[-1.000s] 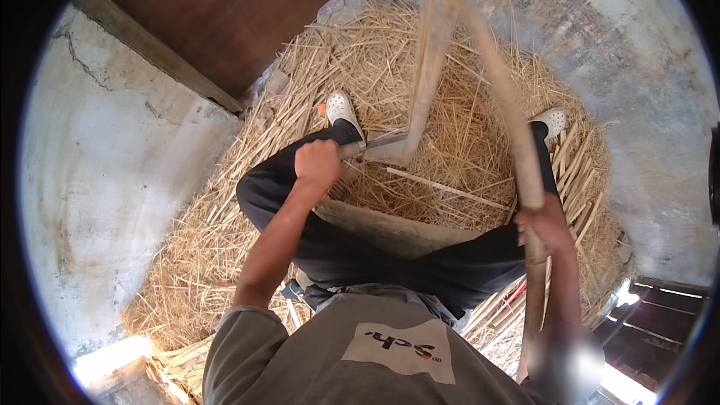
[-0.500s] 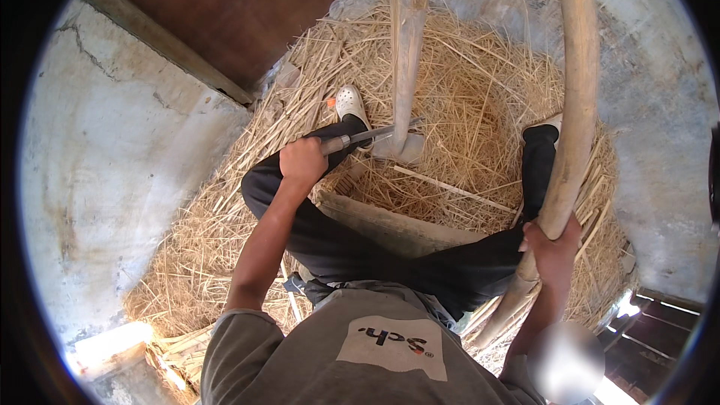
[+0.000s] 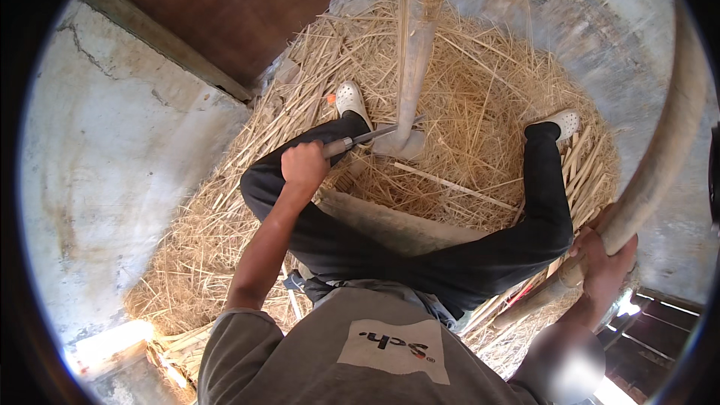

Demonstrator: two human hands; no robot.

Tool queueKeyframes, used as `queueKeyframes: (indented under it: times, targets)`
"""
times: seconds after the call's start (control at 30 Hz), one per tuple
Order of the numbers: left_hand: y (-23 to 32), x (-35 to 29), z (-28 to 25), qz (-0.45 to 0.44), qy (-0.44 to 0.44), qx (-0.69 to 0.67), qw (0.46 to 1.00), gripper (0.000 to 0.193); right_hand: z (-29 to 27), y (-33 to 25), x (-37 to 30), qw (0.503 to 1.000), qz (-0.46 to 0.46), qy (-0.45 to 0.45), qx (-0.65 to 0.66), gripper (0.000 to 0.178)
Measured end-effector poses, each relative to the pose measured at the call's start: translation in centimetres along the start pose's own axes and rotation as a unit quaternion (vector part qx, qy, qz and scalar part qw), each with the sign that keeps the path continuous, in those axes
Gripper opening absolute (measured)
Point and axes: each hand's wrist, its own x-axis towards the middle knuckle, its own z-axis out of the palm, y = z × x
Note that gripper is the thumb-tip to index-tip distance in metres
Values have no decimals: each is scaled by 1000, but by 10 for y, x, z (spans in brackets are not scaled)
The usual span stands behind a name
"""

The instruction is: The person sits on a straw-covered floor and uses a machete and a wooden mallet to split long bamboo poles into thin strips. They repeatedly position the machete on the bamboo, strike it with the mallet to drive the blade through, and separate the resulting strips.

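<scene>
My left hand (image 3: 304,166) is closed around the wooden handle of a long-bladed knife (image 3: 361,137). Its blade points right and reaches the foot of an upright bamboo pole (image 3: 418,60); whether they touch I cannot tell. That foot stands on or beside a small pale block (image 3: 386,145). My right hand (image 3: 604,259) grips a thick, curved bamboo pole (image 3: 667,127), which slants up along the right wall. The lower end of the curved pole runs down past my right knee.
Straw and split shavings (image 3: 465,97) cover the floor between my spread legs. A plank-like beam (image 3: 390,221) lies beneath my thighs. Weathered plaster walls (image 3: 112,150) stand left and right, with a brown panel (image 3: 232,7) at the back left.
My right hand has swung the curved pole outward to the right, toward the wall. The upright pole's top has shifted slightly right. The left hand with the knife has hardly moved.
</scene>
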Motion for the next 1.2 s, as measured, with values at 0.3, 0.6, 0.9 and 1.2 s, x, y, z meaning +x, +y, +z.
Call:
queueKeyframes:
  times: [0.3,0.6,0.9,1.2]
  targets:
    - [2,-1,18,13,-12,7,1000,10,150,190,-6,841,334,-404,-131,23]
    - [-1,6,18,19,3,-2,1000,15,48,31,41,950,197,-241,-40,27]
    - [1,10,9,8,-32,21,999,13,143,183,54,964,109,-191,-148,31]
    - [8,37,8,20,-34,20,999,16,133,135,56,898,274,-341,43,28]
